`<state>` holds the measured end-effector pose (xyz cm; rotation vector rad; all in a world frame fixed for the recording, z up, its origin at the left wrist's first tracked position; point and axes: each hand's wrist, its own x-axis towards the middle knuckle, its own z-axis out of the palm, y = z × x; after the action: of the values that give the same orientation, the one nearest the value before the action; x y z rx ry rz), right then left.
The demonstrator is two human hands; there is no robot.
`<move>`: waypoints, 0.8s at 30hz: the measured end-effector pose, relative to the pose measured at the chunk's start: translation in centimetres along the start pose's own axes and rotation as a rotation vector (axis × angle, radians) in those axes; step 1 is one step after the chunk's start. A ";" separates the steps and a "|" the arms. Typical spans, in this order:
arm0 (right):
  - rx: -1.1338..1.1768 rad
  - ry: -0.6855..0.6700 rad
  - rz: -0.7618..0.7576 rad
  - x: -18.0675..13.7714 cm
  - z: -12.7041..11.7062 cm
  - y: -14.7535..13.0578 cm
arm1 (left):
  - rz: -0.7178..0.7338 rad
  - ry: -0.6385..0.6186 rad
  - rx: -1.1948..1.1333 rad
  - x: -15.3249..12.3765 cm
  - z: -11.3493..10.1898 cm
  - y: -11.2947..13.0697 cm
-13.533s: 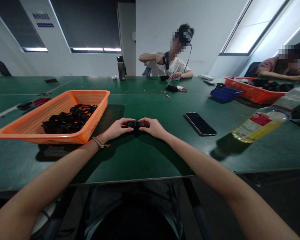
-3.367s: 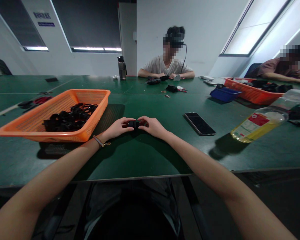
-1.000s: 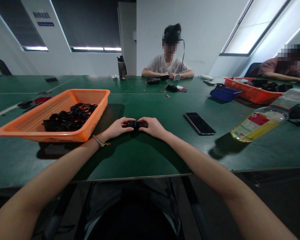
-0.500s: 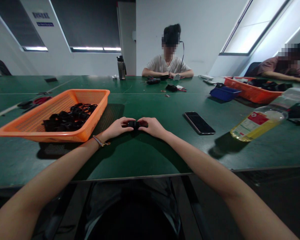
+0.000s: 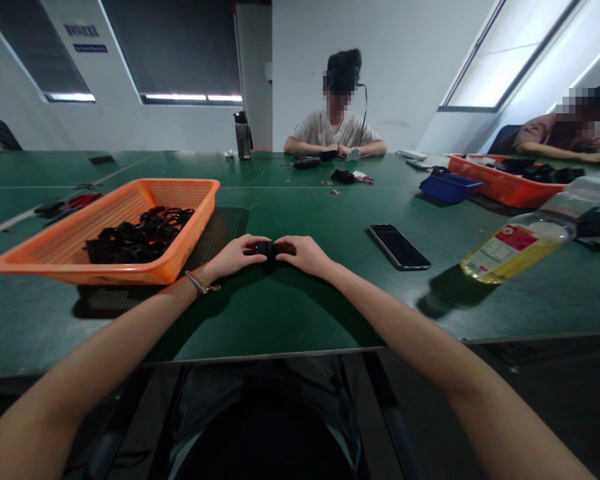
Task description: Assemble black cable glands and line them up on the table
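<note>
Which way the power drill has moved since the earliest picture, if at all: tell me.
Yes: down and leftward, toward the bottle; the power drill now lies on the table.

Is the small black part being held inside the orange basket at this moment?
No, the left hand and the right hand hold the small black part between them, outside the orange basket.

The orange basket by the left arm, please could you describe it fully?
The orange basket is oblong, apparently plastic, with perforated walls and a flared rim. It stands upright on the green table, holding a heap of black parts. Its near right corner lies close to the left wrist; contact is unclear.
</note>
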<state>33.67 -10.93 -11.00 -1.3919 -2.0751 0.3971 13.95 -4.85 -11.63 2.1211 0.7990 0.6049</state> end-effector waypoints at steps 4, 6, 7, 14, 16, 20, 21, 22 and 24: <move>-0.018 -0.003 -0.003 0.0 0.0 -0.1 | -0.002 0.000 -0.006 0.0 0.0 0.0; -0.027 -0.003 -0.003 0.0 0.0 -0.1 | -0.005 0.000 -0.009 0.0 0.0 0.0; -0.032 -0.003 -0.003 0.0 0.0 -0.1 | -0.006 0.000 -0.010 0.0 0.1 0.0; -0.054 -0.003 -0.011 0.0 0.0 -0.1 | -0.011 -0.003 -0.012 -0.1 0.0 0.2; -0.057 -0.004 -0.016 0.0 -0.1 -0.1 | -0.011 -0.002 -0.012 -0.1 0.0 0.3; -0.060 -0.005 -0.018 -0.1 -0.1 -0.2 | -0.011 -0.003 -0.012 -0.1 0.0 0.3; -0.060 -0.005 -0.017 -0.1 -0.2 -0.3 | -0.010 -0.004 -0.013 -0.1 0.0 0.3; -0.059 -0.005 -0.016 -0.1 -0.2 -0.3 | -0.010 -0.004 -0.014 -0.1 0.0 0.3; -0.054 -0.009 -0.015 -0.1 -0.2 -0.3 | -0.008 -0.006 -0.015 -0.1 0.0 0.3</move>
<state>33.55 -11.19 -10.72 -1.4079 -2.1165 0.3438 13.98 -5.11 -11.42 2.1043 0.7970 0.5988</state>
